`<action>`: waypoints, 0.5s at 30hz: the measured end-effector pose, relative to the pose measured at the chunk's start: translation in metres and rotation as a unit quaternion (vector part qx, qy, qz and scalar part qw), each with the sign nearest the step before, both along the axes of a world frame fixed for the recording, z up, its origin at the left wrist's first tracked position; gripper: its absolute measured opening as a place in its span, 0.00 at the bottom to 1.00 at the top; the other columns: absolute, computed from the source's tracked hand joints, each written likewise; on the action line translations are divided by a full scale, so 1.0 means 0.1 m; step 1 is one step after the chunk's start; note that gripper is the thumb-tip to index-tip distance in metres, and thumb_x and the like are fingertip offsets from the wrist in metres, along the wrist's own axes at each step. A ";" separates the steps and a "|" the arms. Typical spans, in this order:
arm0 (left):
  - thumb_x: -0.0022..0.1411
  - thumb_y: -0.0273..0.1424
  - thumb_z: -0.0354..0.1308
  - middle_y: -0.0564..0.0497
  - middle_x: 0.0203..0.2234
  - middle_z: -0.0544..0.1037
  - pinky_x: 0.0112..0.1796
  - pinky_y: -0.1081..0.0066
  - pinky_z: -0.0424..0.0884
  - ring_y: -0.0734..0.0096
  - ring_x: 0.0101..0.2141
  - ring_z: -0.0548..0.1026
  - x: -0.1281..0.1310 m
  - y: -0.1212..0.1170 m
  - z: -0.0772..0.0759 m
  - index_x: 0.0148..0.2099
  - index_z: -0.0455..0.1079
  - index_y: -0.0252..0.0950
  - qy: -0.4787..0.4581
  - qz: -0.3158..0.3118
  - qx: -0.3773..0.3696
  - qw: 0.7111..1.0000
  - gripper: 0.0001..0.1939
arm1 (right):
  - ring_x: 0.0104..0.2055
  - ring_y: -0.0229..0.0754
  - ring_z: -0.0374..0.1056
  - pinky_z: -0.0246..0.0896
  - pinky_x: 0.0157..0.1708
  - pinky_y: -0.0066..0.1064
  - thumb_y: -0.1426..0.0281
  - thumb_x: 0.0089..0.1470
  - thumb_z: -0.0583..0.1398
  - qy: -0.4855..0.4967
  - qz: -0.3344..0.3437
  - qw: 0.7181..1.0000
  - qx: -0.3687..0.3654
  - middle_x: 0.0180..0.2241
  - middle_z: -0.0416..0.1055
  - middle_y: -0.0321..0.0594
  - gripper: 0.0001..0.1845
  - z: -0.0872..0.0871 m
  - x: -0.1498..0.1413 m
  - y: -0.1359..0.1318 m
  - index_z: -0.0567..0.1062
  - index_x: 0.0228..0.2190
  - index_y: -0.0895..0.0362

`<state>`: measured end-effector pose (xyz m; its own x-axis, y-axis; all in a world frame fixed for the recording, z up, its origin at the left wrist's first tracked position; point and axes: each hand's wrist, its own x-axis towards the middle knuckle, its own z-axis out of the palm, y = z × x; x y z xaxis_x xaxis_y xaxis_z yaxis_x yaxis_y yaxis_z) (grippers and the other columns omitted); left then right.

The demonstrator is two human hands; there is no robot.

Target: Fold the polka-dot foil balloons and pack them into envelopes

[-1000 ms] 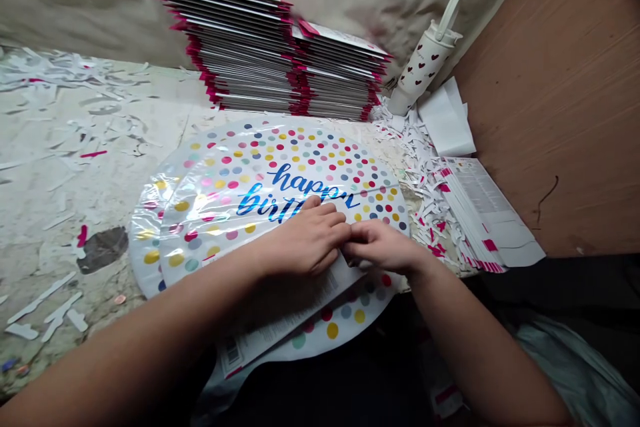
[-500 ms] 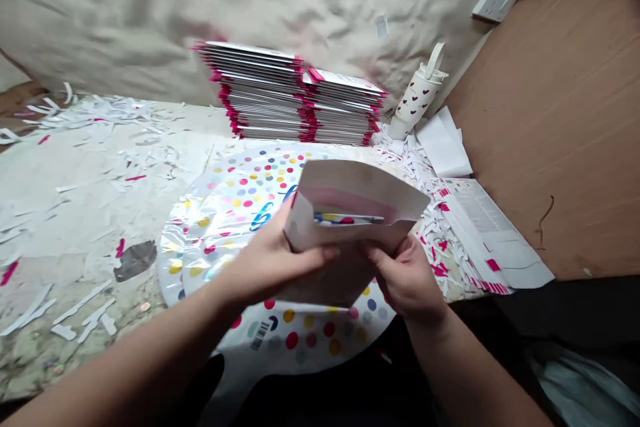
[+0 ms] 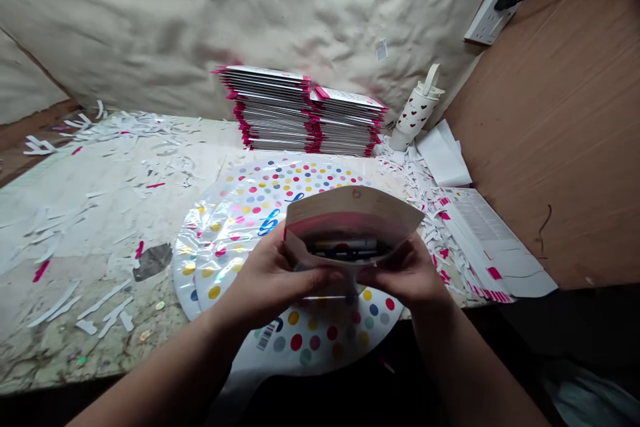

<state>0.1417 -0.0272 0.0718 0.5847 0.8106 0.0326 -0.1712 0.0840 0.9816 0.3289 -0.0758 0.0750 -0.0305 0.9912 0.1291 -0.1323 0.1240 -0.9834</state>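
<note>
Grey-white open-topped paper envelope [image 3: 355, 205] is pinched firmly at both sides, thumbs in front, by the left hand [image 3: 273, 270] and right hand [image 3: 413, 273], above flat, round, glossy plastic pieces with coloured dots [image 3: 215, 273]; its mouth gapes wider than half a second ago. Around them, white paper strips [image 3: 120, 123] litter a worn whitish tabletop [image 3: 113, 180], with pink-edged white paper stacks [image 3: 277, 113] near a creased beige wall covering [image 3: 165, 27]
</note>
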 end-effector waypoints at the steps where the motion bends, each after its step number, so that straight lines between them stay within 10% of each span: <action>1: 0.46 0.27 0.67 0.49 0.36 0.79 0.41 0.63 0.73 0.56 0.41 0.75 0.00 0.00 0.01 0.48 0.70 0.38 0.007 0.007 -0.002 1.000 0.24 | 0.45 0.52 0.69 0.65 0.46 0.43 0.70 0.34 0.70 -0.004 -0.001 1.000 0.001 0.40 0.75 0.42 0.27 -0.02 0.00 0.01 0.73 0.40 0.55; 6: 0.50 0.34 0.65 0.49 0.34 0.79 0.41 0.64 0.72 0.60 0.38 0.75 -0.04 0.00 -0.02 0.39 0.74 0.37 0.034 0.095 -0.052 0.994 0.13 | 0.34 0.43 0.71 0.67 0.35 0.35 0.63 0.45 0.65 0.005 -0.072 0.997 0.019 0.31 0.75 0.37 0.11 -0.17 0.15 0.19 0.74 0.31 0.54; 9: 0.54 0.36 0.60 0.48 0.29 0.78 0.34 0.69 0.71 0.67 0.31 0.74 -0.07 0.02 -0.14 0.37 0.74 0.34 0.047 0.011 -0.107 0.993 0.11 | 0.24 0.39 0.66 0.62 0.26 0.30 0.58 0.53 0.57 -0.125 -0.108 0.986 -0.024 0.21 0.69 0.35 0.15 -0.22 0.28 0.34 0.71 0.24 0.55; 12: 0.54 0.36 0.59 0.53 0.18 0.72 0.20 0.77 0.63 0.77 0.18 0.67 -0.06 -0.01 -0.33 0.31 0.71 0.32 0.096 -0.009 -0.178 0.979 0.11 | 0.28 0.41 0.65 0.62 0.30 0.32 0.62 0.56 0.53 -0.369 -0.181 0.911 0.038 0.25 0.70 0.39 0.14 -0.28 0.28 0.37 0.72 0.26 0.57; 15: 0.53 0.36 0.58 0.57 0.11 0.66 0.15 0.80 0.54 0.81 0.12 0.60 -0.01 -0.12 -0.50 0.28 0.67 0.32 0.139 0.048 -0.214 0.966 0.11 | 0.37 0.43 0.67 0.62 0.38 0.34 0.71 0.56 0.53 -0.501 -0.117 0.843 0.156 0.34 0.72 0.43 0.09 -0.36 0.11 0.23 0.73 0.34 0.57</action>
<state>0.1408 -0.0390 0.0216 0.4435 0.7665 -0.4646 0.0664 0.4888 0.8699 0.3395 -0.0524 0.0390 -0.0875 0.9080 0.4098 0.8103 0.3041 -0.5010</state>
